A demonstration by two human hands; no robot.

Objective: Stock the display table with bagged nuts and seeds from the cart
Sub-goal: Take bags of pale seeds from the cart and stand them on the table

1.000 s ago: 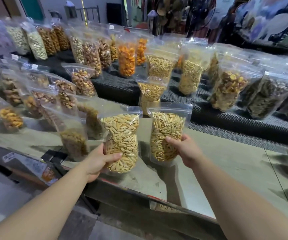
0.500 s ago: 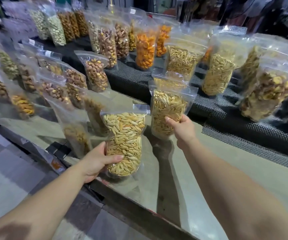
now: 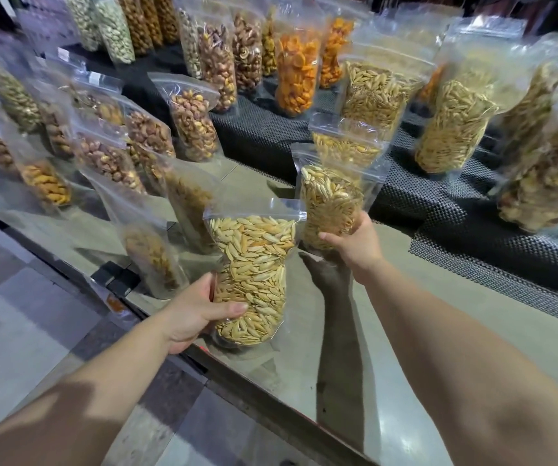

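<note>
Left hand (image 3: 197, 311): fingers and thumb wrapped around a clear seed bag (image 3: 254, 267), held upright over the table's near edge.
Right hand (image 3: 354, 245): gripping the base of a second seed bag (image 3: 331, 200), farther in, just before the black mat (image 3: 472, 237).
Table (image 3: 438, 314): glossy, crowded with standing bags of nuts (image 3: 193, 126).

pale tan seeds in clear bag (image 3: 254, 264), orange snack bag (image 3: 296, 75), black mesh-patterned mat (image 3: 472, 237) — grey table (image 3: 472, 317)
</note>
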